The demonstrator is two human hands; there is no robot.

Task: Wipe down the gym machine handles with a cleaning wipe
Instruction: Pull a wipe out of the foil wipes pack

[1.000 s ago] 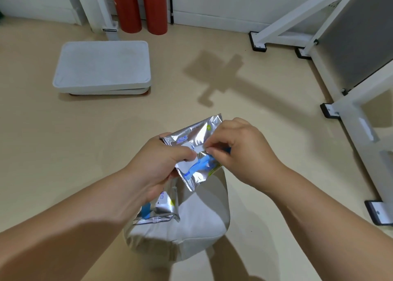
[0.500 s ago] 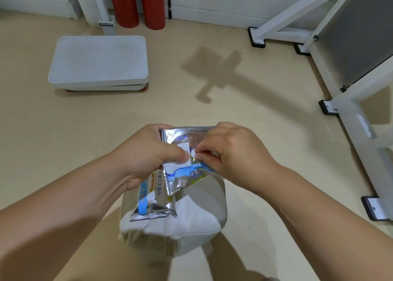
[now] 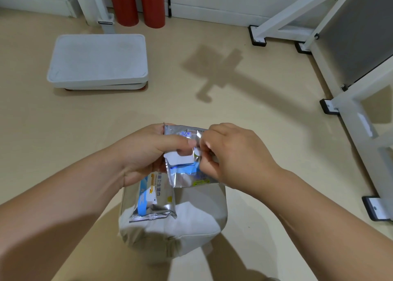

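Head view, entries taken left to right.

- 10 o'clock, far left: white platform [image 3: 97, 61] lying flat on the beige floor [image 3: 63, 121], with a second white layer under it.
- 11 o'clock, top edge: two red cylinders [image 3: 136, 4] standing upright side by side against the wall, just beside a white post [image 3: 93, 4].
- 8 o'clock, near centre: left hand [image 3: 146, 153], fingers curled. The thumb lies across the front of the wipe sachet [image 3: 185, 172] and pinches it against the fingers behind.
- A second, larger wipe pack [image 3: 153, 197], silver with a blue stripe and printed text, hangs below the same hand, its top tucked under the palm.
- 6 o'clock, just below centre: the wipe sachet, silver foil with blue print, held upright between both hands above the floor. A white patch shows near its top; wipe or label, cannot tell.
- 6 o'clock, lower: silver-and-white bag [image 3: 180, 227], bulging, directly under the sachet and behind the wipe pack. What supports it cannot be told.
- 4 o'clock, near centre: right hand [image 3: 231, 159], fingers bent, fingertips nipping the foil at the sachet's right edge, close against the left thumb.
- 2 to 4 o'clock, right edge: white gym machine frame [image 3: 357, 119] with black feet on the floor, a grey pad [image 3: 357, 31] mounted at 2 o'clock. Well apart from both hands.
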